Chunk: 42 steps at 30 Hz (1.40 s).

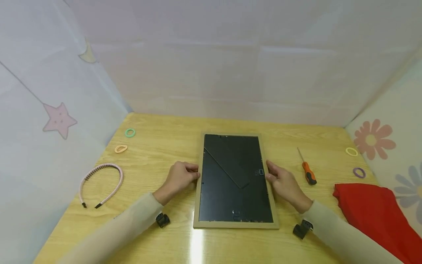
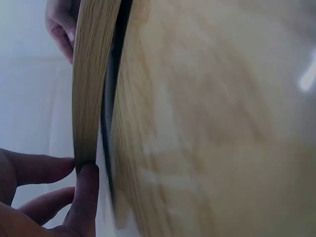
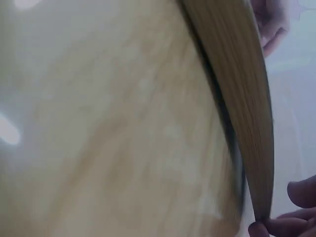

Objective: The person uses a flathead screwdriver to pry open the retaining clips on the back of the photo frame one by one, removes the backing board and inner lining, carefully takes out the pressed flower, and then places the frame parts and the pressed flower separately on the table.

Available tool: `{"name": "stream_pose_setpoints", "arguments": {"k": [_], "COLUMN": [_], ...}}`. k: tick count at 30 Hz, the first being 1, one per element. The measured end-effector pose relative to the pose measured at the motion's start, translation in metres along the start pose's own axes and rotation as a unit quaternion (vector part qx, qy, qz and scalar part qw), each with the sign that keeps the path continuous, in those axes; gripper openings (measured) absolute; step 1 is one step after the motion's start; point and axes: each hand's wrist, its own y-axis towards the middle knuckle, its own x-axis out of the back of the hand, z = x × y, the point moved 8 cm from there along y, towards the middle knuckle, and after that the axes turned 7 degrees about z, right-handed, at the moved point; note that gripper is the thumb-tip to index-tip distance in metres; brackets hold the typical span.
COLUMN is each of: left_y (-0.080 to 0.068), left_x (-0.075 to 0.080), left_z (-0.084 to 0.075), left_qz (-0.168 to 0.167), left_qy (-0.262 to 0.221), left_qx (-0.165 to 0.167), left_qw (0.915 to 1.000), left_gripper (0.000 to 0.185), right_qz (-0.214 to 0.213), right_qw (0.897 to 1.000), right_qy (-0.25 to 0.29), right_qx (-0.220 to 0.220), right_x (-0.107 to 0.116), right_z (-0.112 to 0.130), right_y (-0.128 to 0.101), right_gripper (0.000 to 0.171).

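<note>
A picture frame with a light wooden border lies face down in the middle of the head view, its black back and folded stand leg showing. My left hand grips the left side of the border between thumb and fingers; the left wrist view shows that pinch on the wooden edge. On the opposite side, my right hand holds the border. Its fingertips press at the wooden edge in the right wrist view. Beneath that edge runs a dark strip, with the glossy tabletop below.
To the left lie a pink headband, a green ring and a peach band. Right of the frame are an orange-and-black screwdriver, a yellow ring, a purple ring and red cloth. Fabric walls surround the wooden table.
</note>
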Motion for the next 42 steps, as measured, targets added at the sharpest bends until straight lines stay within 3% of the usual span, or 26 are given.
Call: {"name": "stream_pose_setpoints", "arguments": {"k": [6, 10, 16, 20, 24, 27, 31, 36, 42], "left_y": [0.003, 0.007, 0.012, 0.014, 0.015, 0.018, 0.030, 0.043, 0.044], "left_x": [-0.005, -0.004, -0.005, -0.001, 0.000, 0.000, 0.003, 0.004, -0.001], "left_z": [0.003, -0.001, -0.011, -0.015, -0.013, -0.009, -0.007, -0.009, -0.009], "left_qz": [0.042, 0.070, 0.152, 0.190, 0.222, 0.216, 0.180, 0.148, 0.168], "left_qy": [0.011, 0.041, 0.124, 0.127, 0.112, 0.097, 0.086, 0.053, 0.009], "left_qx": [0.020, 0.005, -0.028, -0.032, -0.022, -0.011, -0.004, -0.001, 0.023], "left_qw": [0.9989, 0.9967, 0.9803, 0.9731, 0.9685, 0.9715, 0.9799, 0.9876, 0.9855], "left_gripper": [0.032, 0.036, 0.043, 0.046, 0.052, 0.061, 0.071, 0.069, 0.076], "right_qz": [0.011, 0.013, 0.042, 0.058, 0.035, -0.001, -0.018, 0.021, 0.098], "right_qw": [0.999, 0.998, 0.998, 0.998, 0.998, 0.993, 0.984, 0.971, 0.961], "right_qy": [-0.046, -0.052, -0.037, -0.032, -0.058, -0.121, -0.170, -0.216, -0.219], "right_qx": [0.015, 0.016, -0.007, -0.005, -0.008, -0.012, -0.047, -0.096, -0.134], "right_x": [0.003, 0.008, 0.017, 0.027, 0.051, 0.078, 0.115, 0.135, 0.128], "right_z": [0.000, 0.000, -0.004, -0.002, -0.003, -0.010, -0.038, -0.073, -0.093], "right_y": [0.005, 0.007, 0.010, 0.017, 0.017, 0.013, 0.013, 0.007, 0.001], "right_gripper": [0.052, 0.056, 0.062, 0.060, 0.057, 0.048, 0.045, 0.052, 0.063]}}
